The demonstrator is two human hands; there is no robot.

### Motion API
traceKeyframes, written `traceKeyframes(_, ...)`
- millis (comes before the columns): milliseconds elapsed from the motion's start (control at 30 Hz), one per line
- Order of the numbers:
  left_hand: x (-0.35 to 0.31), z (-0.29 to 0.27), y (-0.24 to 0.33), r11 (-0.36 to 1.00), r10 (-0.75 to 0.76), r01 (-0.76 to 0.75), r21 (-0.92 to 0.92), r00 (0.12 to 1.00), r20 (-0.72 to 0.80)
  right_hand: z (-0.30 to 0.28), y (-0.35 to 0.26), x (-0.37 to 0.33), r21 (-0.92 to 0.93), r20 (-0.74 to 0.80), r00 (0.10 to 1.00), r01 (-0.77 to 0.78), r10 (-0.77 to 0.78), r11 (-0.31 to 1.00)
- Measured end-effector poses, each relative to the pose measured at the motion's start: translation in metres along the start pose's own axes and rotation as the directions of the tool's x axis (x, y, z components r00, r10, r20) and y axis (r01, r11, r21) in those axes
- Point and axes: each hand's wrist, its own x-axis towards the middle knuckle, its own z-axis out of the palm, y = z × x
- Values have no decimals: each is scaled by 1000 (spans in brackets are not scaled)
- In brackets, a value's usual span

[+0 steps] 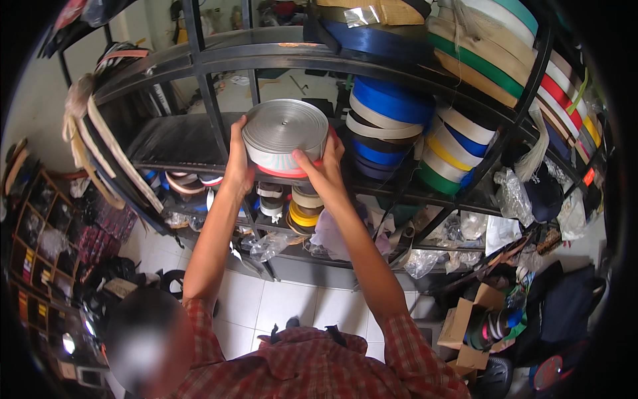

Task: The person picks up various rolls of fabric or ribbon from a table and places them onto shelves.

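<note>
- Plaid shirt [312, 366] lies nearest the lens, cut off by the lower edge.
- Left hand [238, 163] and right hand [323, 166] clasp a grey webbing roll [284, 133], fingers spread along its sides, at the front edge of the shelf [169, 143].
- Red roll [282, 172] beneath is mostly hidden.
- Blue rolls [392, 100] stack at the shelf's right end.

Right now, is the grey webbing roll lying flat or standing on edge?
Lying flat: the grey webbing roll shows its round face upward, held between left hand and right hand atop a red roll.
</note>
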Motion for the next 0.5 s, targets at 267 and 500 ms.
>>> traceKeyframes(267,66,-19,-34,993,-109,110,-32,993,37,14,25,13,-129,-121,992,4,-20,992)
traceKeyframes(500,108,-54,-61,995,14,-15,98,1000,16,31,16,17,-343,-236,970,-143,63,928)
